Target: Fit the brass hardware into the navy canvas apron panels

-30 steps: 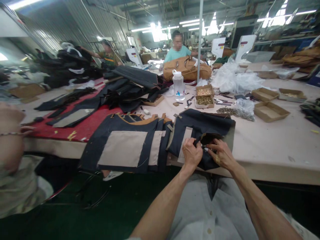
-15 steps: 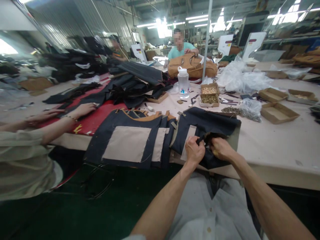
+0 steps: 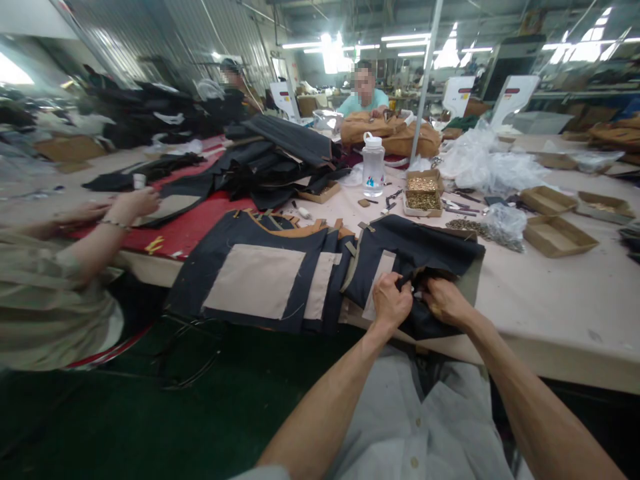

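In front of me at the table's edge lies a dark navy fabric piece [image 3: 420, 240] with a beige strip and a tan-grey reverse side. My left hand [image 3: 393, 299] is closed on a gathered fold of it, thumb and fingers pinched together. Close by on the right, my right hand [image 3: 443, 299] is also closed on the same cloth, its fingertips partly tucked into the opening. A small pale spot shows between the two hands, too small to name. Left of this piece, several similar navy panels [image 3: 193, 283] with beige patches overlap and hang over the edge.
A water bottle [image 3: 373, 167] stands behind the cloth, near a box of brass-coloured parts [image 3: 423, 200]. Loose metal pieces [image 3: 467, 228] and cardboard trays [image 3: 560, 230] lie to the right. At left, a co-worker's hands [image 3: 125, 207] handle dark fabric on a red sheet [image 3: 170, 230].
My hands stay on the same fold, with hardly any movement. The co-worker at left has drawn a hand back and now holds a small white object, with a beige patch showing below. The view has shifted slightly.
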Motion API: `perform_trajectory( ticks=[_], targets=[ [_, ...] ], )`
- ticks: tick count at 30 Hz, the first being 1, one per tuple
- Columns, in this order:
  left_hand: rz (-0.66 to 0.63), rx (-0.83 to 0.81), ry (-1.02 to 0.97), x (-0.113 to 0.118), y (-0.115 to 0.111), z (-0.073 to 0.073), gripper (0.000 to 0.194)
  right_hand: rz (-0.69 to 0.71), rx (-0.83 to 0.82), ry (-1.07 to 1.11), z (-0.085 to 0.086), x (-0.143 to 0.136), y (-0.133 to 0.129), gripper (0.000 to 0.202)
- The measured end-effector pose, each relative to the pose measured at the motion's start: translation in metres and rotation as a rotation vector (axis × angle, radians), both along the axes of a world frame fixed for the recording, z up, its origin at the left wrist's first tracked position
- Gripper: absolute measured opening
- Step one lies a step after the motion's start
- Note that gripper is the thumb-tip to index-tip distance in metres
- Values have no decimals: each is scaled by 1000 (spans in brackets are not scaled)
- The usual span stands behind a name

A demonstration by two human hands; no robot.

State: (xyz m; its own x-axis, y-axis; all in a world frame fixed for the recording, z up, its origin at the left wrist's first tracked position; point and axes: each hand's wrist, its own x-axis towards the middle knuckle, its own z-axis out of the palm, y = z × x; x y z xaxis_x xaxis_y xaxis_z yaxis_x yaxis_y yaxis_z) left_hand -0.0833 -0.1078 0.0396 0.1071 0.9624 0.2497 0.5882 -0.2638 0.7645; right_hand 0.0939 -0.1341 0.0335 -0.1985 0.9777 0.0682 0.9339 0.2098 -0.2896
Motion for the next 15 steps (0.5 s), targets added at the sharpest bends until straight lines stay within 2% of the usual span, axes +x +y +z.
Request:
perform_trajectory(
  ticks=[9, 15],
  targets=[
    [-9, -8, 8, 0, 1, -1, 13, 10, -11, 103, -5, 5, 0, 15],
    [-13, -16, 4, 1, 0, 0, 12, 46, 137, -34, -6, -4, -3, 20]
  ],
)
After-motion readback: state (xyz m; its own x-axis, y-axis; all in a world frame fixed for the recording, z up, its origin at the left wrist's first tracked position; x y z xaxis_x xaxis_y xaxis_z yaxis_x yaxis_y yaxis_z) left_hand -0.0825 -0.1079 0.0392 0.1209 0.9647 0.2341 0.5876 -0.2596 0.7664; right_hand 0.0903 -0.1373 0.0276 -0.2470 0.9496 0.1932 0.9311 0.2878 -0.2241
